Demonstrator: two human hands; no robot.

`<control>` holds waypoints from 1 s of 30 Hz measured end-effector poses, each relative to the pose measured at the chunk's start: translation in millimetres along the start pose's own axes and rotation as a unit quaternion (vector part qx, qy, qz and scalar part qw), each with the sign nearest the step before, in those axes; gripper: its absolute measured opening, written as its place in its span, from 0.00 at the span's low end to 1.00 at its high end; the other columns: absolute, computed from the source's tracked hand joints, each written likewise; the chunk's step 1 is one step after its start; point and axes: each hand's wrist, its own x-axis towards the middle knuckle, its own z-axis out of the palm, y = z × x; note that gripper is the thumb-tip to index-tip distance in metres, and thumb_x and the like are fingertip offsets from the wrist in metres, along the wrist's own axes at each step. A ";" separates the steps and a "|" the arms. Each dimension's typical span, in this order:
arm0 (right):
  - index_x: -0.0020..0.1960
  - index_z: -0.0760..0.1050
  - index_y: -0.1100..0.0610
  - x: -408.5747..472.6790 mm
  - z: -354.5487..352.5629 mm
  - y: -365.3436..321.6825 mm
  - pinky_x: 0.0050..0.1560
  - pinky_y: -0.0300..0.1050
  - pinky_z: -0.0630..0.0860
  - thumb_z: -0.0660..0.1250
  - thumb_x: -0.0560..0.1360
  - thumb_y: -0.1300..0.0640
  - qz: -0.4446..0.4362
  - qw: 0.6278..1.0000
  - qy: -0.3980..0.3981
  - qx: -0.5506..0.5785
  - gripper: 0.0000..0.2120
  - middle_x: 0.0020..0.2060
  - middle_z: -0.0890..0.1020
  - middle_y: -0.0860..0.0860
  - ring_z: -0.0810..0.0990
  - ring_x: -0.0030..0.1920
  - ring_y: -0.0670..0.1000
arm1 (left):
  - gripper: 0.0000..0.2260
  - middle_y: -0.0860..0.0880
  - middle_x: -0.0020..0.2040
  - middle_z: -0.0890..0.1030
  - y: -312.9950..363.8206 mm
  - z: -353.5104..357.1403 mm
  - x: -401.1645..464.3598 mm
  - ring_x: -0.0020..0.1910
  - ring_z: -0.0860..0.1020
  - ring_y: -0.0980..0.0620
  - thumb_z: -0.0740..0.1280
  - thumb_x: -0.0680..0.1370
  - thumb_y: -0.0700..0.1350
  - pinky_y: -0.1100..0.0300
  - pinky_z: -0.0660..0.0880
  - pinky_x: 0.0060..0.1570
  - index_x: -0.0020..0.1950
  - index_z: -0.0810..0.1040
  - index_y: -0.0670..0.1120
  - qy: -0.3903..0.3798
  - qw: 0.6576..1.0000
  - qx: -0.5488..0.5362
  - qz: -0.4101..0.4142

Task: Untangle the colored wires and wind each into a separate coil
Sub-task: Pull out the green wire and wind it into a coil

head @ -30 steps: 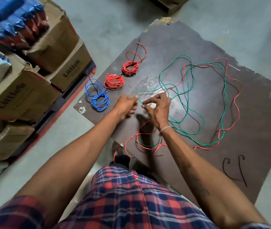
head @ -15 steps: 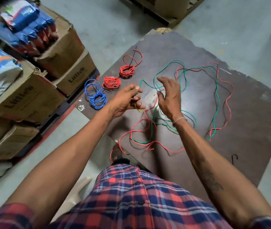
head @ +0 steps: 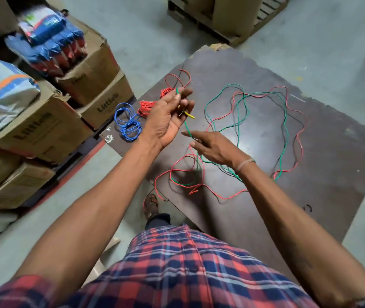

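At frame centre, the left hand [head: 166, 117] holds the green wire [head: 285, 121] end in curled fingers above the dark tabletop [head: 332, 174], the strand dropping past the right hand [head: 216, 148], fingers extended loosely. Since half a second ago, the left hand has risen and the right dropped lower; the blue coil [head: 128, 122] stays at left.

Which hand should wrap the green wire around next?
Probably the right hand: its fingers are straight and free, touching the green wire just below the left hand, which already grips the wire's end.

I see dim indoor light, glare patch on the dark board [head: 255, 138], motion-blurred right hand [head: 214, 147], wide-angle edge bending.
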 end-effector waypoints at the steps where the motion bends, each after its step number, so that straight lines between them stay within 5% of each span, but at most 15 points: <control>1: 0.74 0.74 0.46 -6.2 -3.7 -5.0 0.45 0.50 0.78 0.63 0.83 0.49 -0.004 1.000 -0.014 0.010 0.19 0.37 0.84 0.58 0.81 0.39 0.58 | 0.14 0.46 0.48 0.85 -5.3 1.4 3.2 0.40 0.81 0.56 0.57 0.84 0.35 0.55 0.80 0.57 0.70 0.67 0.34 0.016 0.999 0.039 0.014; 5: 0.61 0.81 0.54 -30.5 -33.3 -26.3 0.34 0.41 0.76 0.68 0.81 0.56 0.041 0.994 -0.030 0.095 0.09 0.30 0.83 0.53 0.78 0.26 0.48 | 0.09 0.43 0.51 0.84 -17.9 -2.6 9.8 0.46 0.86 0.50 0.56 0.86 0.37 0.56 0.79 0.54 0.65 0.68 0.37 0.025 0.945 0.317 0.079; 9: 0.50 0.80 0.65 -48.5 -71.5 -30.4 0.26 0.41 0.73 0.69 0.81 0.60 0.055 0.954 0.000 0.294 0.07 0.26 0.77 0.54 0.72 0.24 0.52 | 0.18 0.47 0.47 0.85 -21.1 -15.4 9.1 0.45 0.86 0.54 0.55 0.85 0.42 0.54 0.79 0.56 0.74 0.66 0.38 -0.035 0.803 0.585 0.109; 11: 0.53 0.77 0.70 -52.4 -91.0 -28.3 0.22 0.37 0.67 0.66 0.81 0.63 0.022 0.908 0.053 0.414 0.09 0.24 0.73 0.51 0.68 0.20 0.48 | 0.21 0.52 0.42 0.84 -25.4 -20.1 4.5 0.41 0.83 0.56 0.55 0.84 0.45 0.53 0.79 0.56 0.77 0.66 0.42 -0.050 0.769 0.630 0.095; 14: 0.59 0.77 0.68 -50.5 -117.7 -24.7 0.20 0.35 0.60 0.60 0.83 0.63 0.002 0.828 0.091 0.554 0.11 0.26 0.69 0.48 0.60 0.18 0.41 | 0.15 0.50 0.36 0.76 -27.4 -19.7 -7.8 0.34 0.74 0.52 0.55 0.85 0.45 0.57 0.75 0.42 0.72 0.70 0.46 -0.067 0.816 0.568 0.077; 16: 0.63 0.76 0.66 -43.7 -125.6 -21.8 0.21 0.35 0.54 0.58 0.84 0.61 0.009 0.815 0.090 0.572 0.13 0.28 0.68 0.48 0.57 0.19 0.40 | 0.13 0.48 0.35 0.71 -25.1 -12.1 -18.0 0.33 0.68 0.53 0.54 0.86 0.40 0.60 0.70 0.35 0.69 0.72 0.45 -0.081 0.864 0.494 0.051; 23: 0.55 0.81 0.61 -3.4 -120.2 -13.1 0.28 0.42 0.48 0.63 0.84 0.58 0.087 0.877 0.171 0.442 0.10 0.29 0.68 0.50 0.55 0.24 0.45 | 0.17 0.50 0.31 0.65 -10.8 -3.5 -38.3 0.25 0.56 0.59 0.52 0.86 0.40 0.65 0.53 0.25 0.70 0.72 0.34 -0.094 0.950 0.296 -0.040; 30: 0.45 0.83 0.57 25.5 -69.2 -1.3 0.26 0.37 0.53 0.66 0.82 0.50 0.217 0.909 0.162 0.317 0.14 0.29 0.67 0.52 0.58 0.23 0.45 | 0.18 0.52 0.32 0.65 5.5 5.2 -49.9 0.26 0.54 0.59 0.53 0.86 0.40 0.67 0.53 0.25 0.73 0.66 0.32 -0.112 0.986 0.093 -0.077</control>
